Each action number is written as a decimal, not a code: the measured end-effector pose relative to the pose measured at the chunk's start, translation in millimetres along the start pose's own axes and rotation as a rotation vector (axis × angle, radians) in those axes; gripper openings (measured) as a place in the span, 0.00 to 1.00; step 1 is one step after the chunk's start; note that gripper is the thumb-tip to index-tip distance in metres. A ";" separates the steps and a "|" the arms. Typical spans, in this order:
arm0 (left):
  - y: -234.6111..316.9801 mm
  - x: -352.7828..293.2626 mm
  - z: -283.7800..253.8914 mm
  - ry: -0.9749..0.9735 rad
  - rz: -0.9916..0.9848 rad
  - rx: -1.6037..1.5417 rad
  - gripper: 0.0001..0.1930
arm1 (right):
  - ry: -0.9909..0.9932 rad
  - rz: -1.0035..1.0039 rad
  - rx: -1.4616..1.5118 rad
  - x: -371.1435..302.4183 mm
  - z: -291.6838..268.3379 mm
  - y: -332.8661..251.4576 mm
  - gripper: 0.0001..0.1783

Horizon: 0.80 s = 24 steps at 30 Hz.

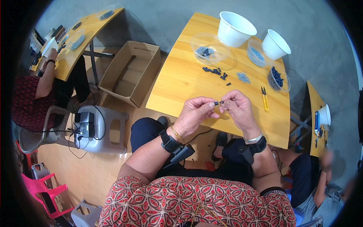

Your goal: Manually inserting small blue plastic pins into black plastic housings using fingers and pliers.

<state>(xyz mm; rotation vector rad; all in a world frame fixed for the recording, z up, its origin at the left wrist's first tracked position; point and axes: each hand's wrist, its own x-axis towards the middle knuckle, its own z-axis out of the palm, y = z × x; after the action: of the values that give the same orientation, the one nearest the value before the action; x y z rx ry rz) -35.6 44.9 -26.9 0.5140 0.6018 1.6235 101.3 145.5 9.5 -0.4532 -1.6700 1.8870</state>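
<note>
pinching a small dark piece [216, 103] between thumb and forefinger, the left hand [198, 110] sits just above the near part of the wooden table [189, 87] in the head view i work from. the right hand [241, 111] grips a second dark piece [222, 102] at its fingertips, and i see the two pieces end to end, close together; whether they touch i cannot tell from here. both wrists carry dark straps, and the forearms come up from below on either side of a red patterned top [196, 200].

beyond the fingers i have a loose scatter of dark parts [216, 72], with one dark bit [228, 84] lying apart on the nearer side. to the right of the scatter i find a little heap of pale grey parts [243, 77], then yellow-handled snips [265, 102] lying with the blades pointing away. at the far side i count a clear bowl of mixed parts [206, 53], a large white tub [235, 32], a smaller white tub [276, 44], a clear bowl of pale parts [256, 56] and a clear bowl of dark parts [278, 76]. left of the table i make out an open cardboard box [130, 72] on the floor
</note>
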 end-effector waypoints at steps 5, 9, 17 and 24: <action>-2.4 0.0 -0.4 -0.025 0.028 0.022 0.07 | -0.017 0.008 -0.011 -1.4 -5.5 5.6 0.04; -1.1 -0.7 0.6 -0.028 0.026 0.051 0.07 | -0.008 0.011 -0.036 -1.6 -4.1 5.4 0.03; -0.4 -2.0 0.4 0.013 0.084 0.200 0.07 | -0.010 -0.033 -0.170 -3.8 2.6 -1.5 0.02; -3.0 -3.7 1.4 0.026 0.168 0.344 0.07 | -0.003 -0.050 -0.262 -6.5 4.0 -2.9 0.02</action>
<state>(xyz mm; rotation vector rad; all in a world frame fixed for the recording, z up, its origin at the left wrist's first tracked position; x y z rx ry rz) -32.0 41.7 -27.8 0.8150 0.8847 1.6938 104.5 138.5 12.2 -0.5068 -1.9220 1.6401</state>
